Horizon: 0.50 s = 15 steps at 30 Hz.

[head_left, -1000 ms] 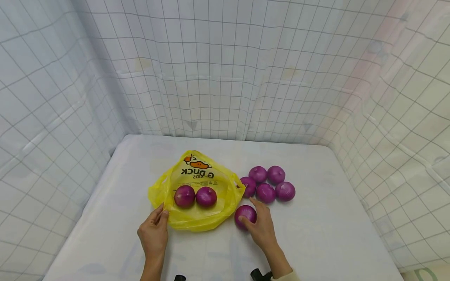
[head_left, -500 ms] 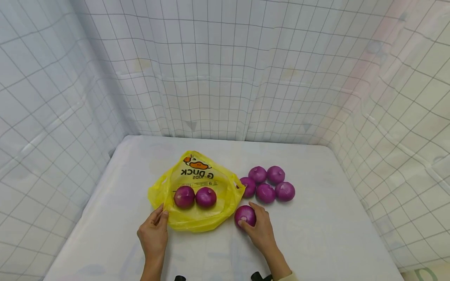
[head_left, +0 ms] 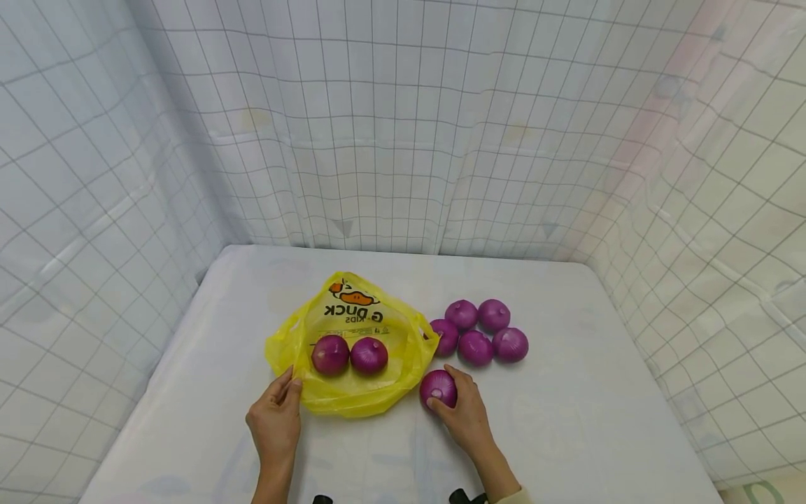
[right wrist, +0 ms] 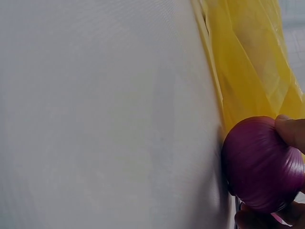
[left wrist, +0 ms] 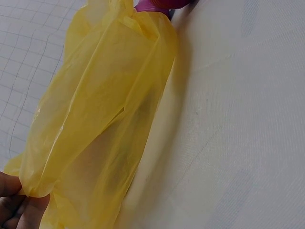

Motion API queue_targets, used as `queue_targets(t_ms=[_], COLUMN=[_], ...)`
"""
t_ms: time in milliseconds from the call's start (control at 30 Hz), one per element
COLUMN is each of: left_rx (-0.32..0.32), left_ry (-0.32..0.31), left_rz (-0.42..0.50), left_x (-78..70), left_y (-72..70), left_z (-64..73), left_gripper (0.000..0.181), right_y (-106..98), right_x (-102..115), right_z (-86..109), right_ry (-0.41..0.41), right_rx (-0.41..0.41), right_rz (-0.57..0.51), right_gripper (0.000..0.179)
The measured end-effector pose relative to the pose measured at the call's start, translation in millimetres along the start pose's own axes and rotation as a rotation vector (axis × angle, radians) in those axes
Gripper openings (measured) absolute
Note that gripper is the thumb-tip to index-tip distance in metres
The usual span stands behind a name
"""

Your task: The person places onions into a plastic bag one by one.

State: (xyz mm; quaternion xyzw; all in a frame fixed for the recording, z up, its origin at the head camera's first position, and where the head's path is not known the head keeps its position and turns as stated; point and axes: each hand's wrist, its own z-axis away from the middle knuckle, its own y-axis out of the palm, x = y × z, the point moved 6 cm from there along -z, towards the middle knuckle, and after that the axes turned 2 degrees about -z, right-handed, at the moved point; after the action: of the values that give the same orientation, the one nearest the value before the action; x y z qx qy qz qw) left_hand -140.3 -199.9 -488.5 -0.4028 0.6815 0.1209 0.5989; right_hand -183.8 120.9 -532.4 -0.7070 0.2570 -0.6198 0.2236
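My left hand [head_left: 275,420] pinches the near left rim of a yellow plastic bag [head_left: 352,404], and the left wrist view shows the fingertips [left wrist: 33,210] on its thin film. The bag lies with its mouth spread, printed with a duck and lettering. Two red onions, a left one [head_left: 330,355] and a right one [head_left: 369,355], sit inside it. Just right of the bag, my right hand [head_left: 469,416] grips another red onion [head_left: 438,388] between thumb and fingers. In the right wrist view this onion [right wrist: 262,164] is close beside the yellow film.
Behind the right hand, several more red onions [head_left: 476,348] cluster on the white-covered table [head_left: 567,392]; the leftmost [head_left: 444,337] meets the bag's right handle. Grid-patterned curtains [head_left: 390,140] hang behind the table and at both sides.
The right hand has shifted very slightly left around the onion, its fingers now closer on it. The left hand and bag stay in place.
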Motion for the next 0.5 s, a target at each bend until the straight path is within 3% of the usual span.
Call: queue_targets(t_ms=[500], left_rx=[-0.002], left_ry=[0.022], left_rz=[0.010], left_x=[-0.4], left_y=[0.8], left_z=[-1.2], left_gripper=[0.021], right_y=[0.0], right_x=[-0.3], right_z=[0.9], right_ry=[0.030], right_rx=[0.008], right_rz=[-0.050], right_gripper=[0.064])
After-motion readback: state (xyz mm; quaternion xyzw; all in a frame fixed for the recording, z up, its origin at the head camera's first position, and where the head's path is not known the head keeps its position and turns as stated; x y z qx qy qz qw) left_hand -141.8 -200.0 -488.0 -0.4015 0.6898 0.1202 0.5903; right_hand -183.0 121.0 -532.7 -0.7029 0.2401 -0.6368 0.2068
